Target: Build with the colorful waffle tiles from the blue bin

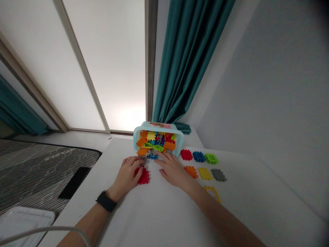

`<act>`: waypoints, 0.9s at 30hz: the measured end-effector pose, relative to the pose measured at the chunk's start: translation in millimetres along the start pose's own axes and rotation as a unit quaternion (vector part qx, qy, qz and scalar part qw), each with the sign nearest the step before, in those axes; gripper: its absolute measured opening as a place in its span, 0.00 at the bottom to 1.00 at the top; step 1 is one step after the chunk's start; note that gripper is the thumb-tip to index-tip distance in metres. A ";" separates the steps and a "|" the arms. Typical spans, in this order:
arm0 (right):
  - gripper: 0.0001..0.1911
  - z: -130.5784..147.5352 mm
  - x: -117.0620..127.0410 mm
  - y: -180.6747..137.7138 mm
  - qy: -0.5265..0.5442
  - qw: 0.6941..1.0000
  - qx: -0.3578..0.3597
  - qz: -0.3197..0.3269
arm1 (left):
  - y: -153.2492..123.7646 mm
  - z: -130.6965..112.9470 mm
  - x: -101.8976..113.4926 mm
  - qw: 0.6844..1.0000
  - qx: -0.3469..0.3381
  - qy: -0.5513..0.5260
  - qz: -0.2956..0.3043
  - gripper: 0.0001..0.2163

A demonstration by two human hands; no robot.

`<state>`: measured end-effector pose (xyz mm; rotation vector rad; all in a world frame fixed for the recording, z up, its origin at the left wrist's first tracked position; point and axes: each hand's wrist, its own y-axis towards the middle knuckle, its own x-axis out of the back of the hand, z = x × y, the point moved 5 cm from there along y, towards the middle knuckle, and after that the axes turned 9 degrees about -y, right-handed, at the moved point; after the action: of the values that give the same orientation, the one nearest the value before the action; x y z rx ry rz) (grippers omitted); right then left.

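Note:
My left hand [128, 173] rests on the white table with fingers curved and thumb apart. Its thumb lies against a red interlocking plastic tile [144, 176], partly covered by the hand. By the fingertips is a small grey piece [143, 159], whose shape is hard to make out. My right hand [172, 168] reaches to the mouth of a pale blue plastic bin [136, 139], fingers stretched out and thumb apart. A blue piece [152, 157] lies near these fingertips at the bin's lip. The bin is on its side, full of mixed coloured tiles [151, 136].
Right of the bin lie red [186, 154], blue [198, 156] and green [211, 158] tiles; nearer are orange [191, 172], yellow [205, 173] and grey [218, 175] ones. A yellow-edged piece [215, 193] is partly behind my right forearm. A teal curtain [185, 61] hangs behind.

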<state>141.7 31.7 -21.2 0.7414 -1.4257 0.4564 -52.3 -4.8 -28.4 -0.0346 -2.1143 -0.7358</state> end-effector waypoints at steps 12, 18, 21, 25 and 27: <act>0.21 5.9 -10.2 -3.2 0.043 0.999 0.010 0.016 | -2.0 1.1 -8.3 1.000 0.006 -0.015 -0.003 0.10; 0.17 11.8 -7.5 -14.4 0.089 0.995 0.033 0.008 | -0.5 -5.8 -8.8 0.999 -0.042 0.001 0.005 0.17; 0.14 14.7 -0.5 -16.8 0.114 0.993 0.036 -0.019 | 0.8 -6.8 -9.3 0.999 -0.050 0.013 0.006 0.20; 0.17 9.6 5.9 -11.7 0.105 0.992 0.011 -0.075 | -0.9 -1.6 -14.1 0.999 -0.032 0.012 0.023 0.24; 0.21 3.1 3.5 -5.8 0.087 0.992 -0.016 -0.089 | -2.7 1.3 -17.8 0.999 -0.023 0.014 0.040 0.24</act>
<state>143.8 25.0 -18.8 0.7765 -1.1900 0.3488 -43.0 -2.2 -43.6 -0.1327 -2.0573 -0.7334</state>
